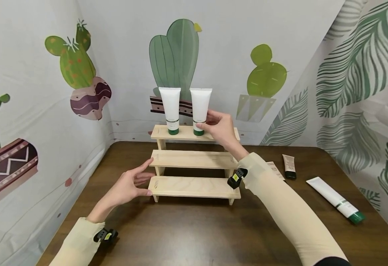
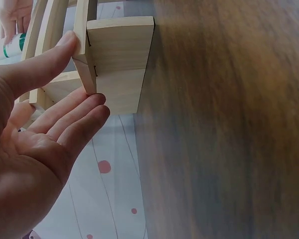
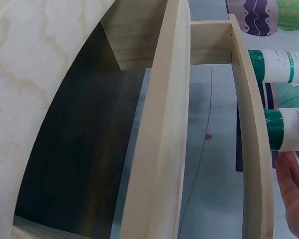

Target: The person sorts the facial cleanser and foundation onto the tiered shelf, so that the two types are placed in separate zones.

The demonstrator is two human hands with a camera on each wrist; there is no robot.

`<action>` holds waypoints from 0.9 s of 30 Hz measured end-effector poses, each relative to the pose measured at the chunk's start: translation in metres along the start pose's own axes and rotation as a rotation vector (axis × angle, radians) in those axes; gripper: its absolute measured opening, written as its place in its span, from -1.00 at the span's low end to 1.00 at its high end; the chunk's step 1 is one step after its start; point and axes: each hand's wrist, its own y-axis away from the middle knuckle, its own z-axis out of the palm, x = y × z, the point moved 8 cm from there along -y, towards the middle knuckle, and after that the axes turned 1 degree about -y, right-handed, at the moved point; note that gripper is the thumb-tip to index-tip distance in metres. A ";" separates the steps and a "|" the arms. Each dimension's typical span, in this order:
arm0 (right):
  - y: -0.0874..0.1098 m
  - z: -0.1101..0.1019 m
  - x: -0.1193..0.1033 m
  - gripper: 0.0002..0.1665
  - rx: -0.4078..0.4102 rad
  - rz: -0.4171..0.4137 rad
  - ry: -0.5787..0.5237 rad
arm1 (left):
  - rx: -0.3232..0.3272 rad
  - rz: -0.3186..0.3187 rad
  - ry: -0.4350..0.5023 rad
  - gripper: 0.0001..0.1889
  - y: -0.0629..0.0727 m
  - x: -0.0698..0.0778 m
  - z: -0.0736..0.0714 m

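A three-step wooden display stand [image 1: 194, 159] stands on the table. My left hand [image 1: 128, 184] is at its left end, thumb on the front corner of the lowest step and fingertips at the back corner; the left wrist view shows this hand [image 2: 40, 119] gripping the step's end. On the top step, my right hand [image 1: 222, 129] holds a white squeeze tube [image 1: 200, 107] with a green cap, cap down, between thumb and fingers. To its left a matching tube [image 1: 171, 109] stands upright. The right wrist view catches the held tube's green cap [image 3: 274, 129] by the top step.
Right of the stand, another white tube [image 1: 333, 199] with a green cap lies on the brown table [image 1: 194, 232]. Behind it are a small pinkish tube [image 1: 289, 166] with a black cap and a pale printed item [image 1: 275, 170], partly behind my right arm. A cactus-print curtain [image 1: 220, 44] hangs behind.
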 end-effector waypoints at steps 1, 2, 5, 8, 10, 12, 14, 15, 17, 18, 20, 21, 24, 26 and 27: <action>0.001 0.001 0.000 -0.36 -0.001 0.002 -0.002 | -0.001 0.000 -0.002 0.18 0.000 -0.001 0.000; 0.001 0.001 0.001 -0.37 -0.002 0.004 -0.004 | -0.003 0.001 -0.003 0.18 0.001 -0.001 0.000; 0.002 0.003 0.002 -0.38 0.001 0.010 -0.001 | -0.006 0.000 -0.005 0.17 0.002 -0.003 0.000; 0.002 0.003 0.001 -0.39 0.008 0.005 -0.004 | -0.004 0.000 0.000 0.17 0.002 -0.003 0.001; 0.002 0.004 0.001 -0.39 0.009 0.002 -0.004 | 0.000 -0.002 0.005 0.17 0.002 -0.002 0.000; 0.002 0.004 0.001 -0.39 0.010 0.001 -0.002 | 0.002 -0.001 0.006 0.17 0.003 -0.002 0.000; 0.002 0.004 0.000 -0.38 0.012 0.003 0.000 | 0.003 0.000 0.008 0.17 0.003 -0.002 0.000; 0.002 0.004 0.000 -0.37 0.014 0.005 0.001 | 0.004 0.002 0.008 0.17 0.003 -0.001 0.000; 0.001 0.004 0.000 -0.37 0.015 0.005 -0.001 | 0.004 0.005 0.009 0.17 0.002 -0.001 0.000; 0.001 0.004 0.000 -0.37 0.014 0.005 -0.002 | 0.005 0.006 0.008 0.17 0.002 0.000 0.000; 0.002 0.003 -0.001 -0.37 0.011 -0.001 -0.005 | 0.005 0.007 0.006 0.17 0.002 0.000 -0.001; 0.002 0.003 -0.002 -0.37 0.009 -0.003 -0.004 | 0.005 0.007 0.004 0.17 0.002 0.001 -0.001; 0.002 0.002 -0.001 -0.38 0.001 -0.009 -0.005 | 0.003 0.005 0.006 0.17 0.001 0.001 -0.001; 0.001 0.002 -0.001 -0.38 -0.007 -0.009 -0.006 | -0.001 0.003 0.006 0.17 0.001 0.001 -0.001; 0.001 0.001 -0.001 -0.37 -0.012 -0.009 -0.004 | -0.001 0.002 0.007 0.17 0.001 0.001 -0.001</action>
